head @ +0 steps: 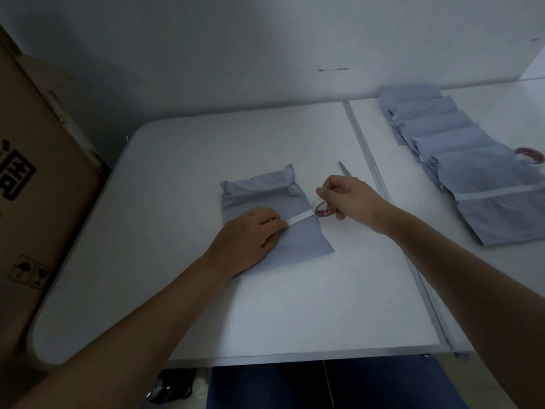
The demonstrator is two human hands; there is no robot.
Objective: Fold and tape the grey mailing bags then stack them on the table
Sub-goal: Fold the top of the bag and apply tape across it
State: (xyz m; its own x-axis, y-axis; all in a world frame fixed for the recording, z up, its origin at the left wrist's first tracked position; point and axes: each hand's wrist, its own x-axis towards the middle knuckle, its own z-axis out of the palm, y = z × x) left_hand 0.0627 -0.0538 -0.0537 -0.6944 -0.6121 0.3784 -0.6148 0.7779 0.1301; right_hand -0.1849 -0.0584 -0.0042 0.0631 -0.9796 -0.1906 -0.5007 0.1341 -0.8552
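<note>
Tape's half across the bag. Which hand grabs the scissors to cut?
Probably right. The metal scissors lie just beyond the right hand, though it must drop the white tape roll. The left hand pins the tape end on the grey mailing bag.

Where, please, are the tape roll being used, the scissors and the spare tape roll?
tape roll in use (323, 208), head view, its red-printed side.
scissors (345, 170), head view, the blade tip.
spare tape roll (530, 155), head view, its top rim.

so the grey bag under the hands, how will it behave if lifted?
Likely floppy: the grey bag shows creases and puckered corners. Probably light, as it lies thin and flat on the table. The tape strip may tug it, being joined to the tape roll.
</note>
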